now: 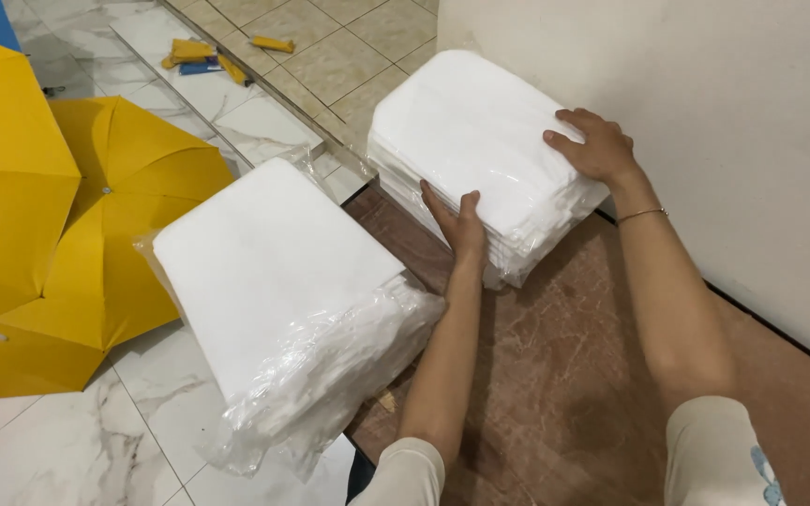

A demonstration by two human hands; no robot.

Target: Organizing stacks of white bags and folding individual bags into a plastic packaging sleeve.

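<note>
a: far stack of white sheets in clear plastic wrap, that's what i have both hands on. it sits on the brown marble floor, right up against the white wall.

b: how many stacks do you count?

a: two. the near stack lies just to the left, also white and in a loose clear bag, half on the brown marble and half over the white marble tiles. the two are close but i can't tell if they touch.

b: and the hands?

a: my left hand is pressed flat against the near side edge of the far stack, fingers straight, not clenched. my right hand rests palm down on its top right corner, fingers spread, a loose grip at most, nothing closed around it.

b: anything else in the room?

a: two open yellow umbrellas on the floor at the left. further off, a few yellow folded items with a blue one on the beige tiles. i see no labels on either package.
</note>
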